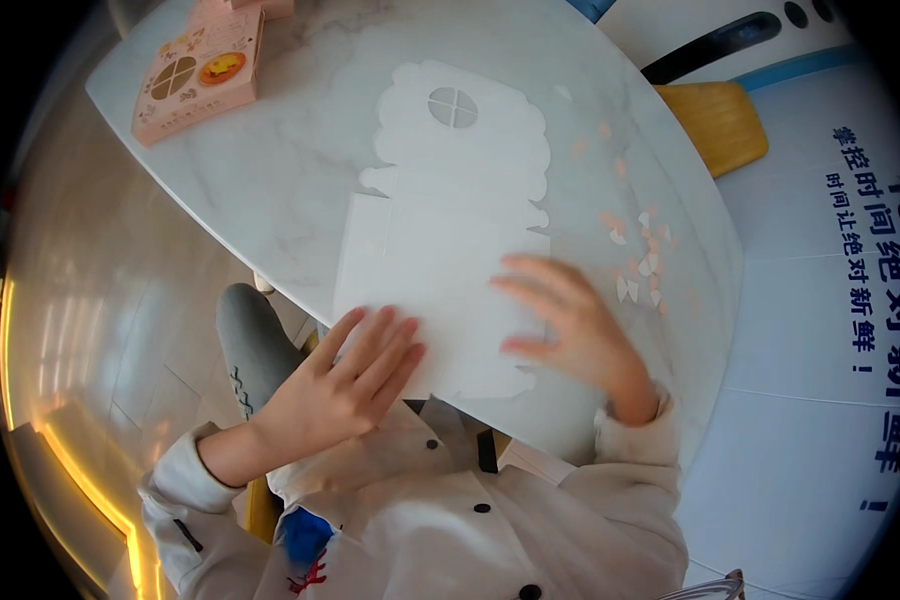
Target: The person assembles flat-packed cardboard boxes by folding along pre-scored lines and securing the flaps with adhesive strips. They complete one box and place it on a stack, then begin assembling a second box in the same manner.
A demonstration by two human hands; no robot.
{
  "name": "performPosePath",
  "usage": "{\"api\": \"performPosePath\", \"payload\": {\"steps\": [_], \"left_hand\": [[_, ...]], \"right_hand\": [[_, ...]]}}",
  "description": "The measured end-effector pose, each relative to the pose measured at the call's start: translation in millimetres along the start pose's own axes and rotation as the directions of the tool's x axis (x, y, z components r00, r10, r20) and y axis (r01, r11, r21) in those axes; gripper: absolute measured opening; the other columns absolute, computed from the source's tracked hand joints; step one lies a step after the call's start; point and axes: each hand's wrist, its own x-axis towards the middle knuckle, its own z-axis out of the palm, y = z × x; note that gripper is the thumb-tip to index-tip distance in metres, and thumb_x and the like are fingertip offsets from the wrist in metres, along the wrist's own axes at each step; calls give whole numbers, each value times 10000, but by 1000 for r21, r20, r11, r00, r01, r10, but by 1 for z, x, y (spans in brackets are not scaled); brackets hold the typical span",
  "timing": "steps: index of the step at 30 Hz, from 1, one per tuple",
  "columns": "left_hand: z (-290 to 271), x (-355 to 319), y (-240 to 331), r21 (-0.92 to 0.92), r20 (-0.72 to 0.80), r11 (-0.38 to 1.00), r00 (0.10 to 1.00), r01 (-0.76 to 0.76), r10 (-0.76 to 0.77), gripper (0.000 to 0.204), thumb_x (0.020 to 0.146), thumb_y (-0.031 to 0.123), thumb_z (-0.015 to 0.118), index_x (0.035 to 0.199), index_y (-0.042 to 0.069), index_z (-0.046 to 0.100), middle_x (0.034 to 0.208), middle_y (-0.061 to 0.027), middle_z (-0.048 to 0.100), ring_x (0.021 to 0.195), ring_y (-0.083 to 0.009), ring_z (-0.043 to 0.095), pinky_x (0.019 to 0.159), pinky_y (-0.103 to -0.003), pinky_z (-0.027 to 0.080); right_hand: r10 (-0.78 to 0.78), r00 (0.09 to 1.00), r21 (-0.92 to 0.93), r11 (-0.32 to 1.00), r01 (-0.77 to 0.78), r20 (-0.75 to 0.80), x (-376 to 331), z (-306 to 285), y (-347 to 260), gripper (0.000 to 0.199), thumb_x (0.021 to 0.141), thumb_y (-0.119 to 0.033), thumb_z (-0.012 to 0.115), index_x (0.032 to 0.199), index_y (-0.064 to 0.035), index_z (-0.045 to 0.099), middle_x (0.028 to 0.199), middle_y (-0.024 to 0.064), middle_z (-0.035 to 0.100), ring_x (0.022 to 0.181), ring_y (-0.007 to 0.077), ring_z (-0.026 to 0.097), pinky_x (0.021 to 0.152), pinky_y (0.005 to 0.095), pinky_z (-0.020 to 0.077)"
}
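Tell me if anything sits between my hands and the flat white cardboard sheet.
Nothing visible does. The left hand and right hand both lie flat right on the cardboard sheet. The paper scraps sit off to its right, the pink box far off.

shop | marble table, pink pastry box (wall signage)
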Motion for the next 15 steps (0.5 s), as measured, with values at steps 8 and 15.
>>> {"api": "performPosePath", "payload": {"steps": [8, 15], "left_hand": [[-8, -10, -1, -206, -118, 956, 965, 208, -235, 316, 676, 44, 675, 965, -84, 683, 1067, -183, 663, 1055, -313, 640, 892, -392, 563], [-10, -7, -27, -561, 48, 789, 961, 251, -272, 233, 735, 56, 744, 933, -43, 669, 910, -118, 633, 876, -271, 643, 728, -372, 548]], "right_hand": [[-233, 971, -63, 971, 230, -48, -17, 40, -55, 399, 728, -245, 779, 1056, -58, 650, 1059, 81, 591, 1000, 244, 589, 896, 387, 494], [-56, 987, 358, 928, 108, -153, -1, 41, -36, 173, 768, -77, 770, 886, -46, 647, 814, 59, 615, 728, 199, 592, 662, 326, 488]]}}
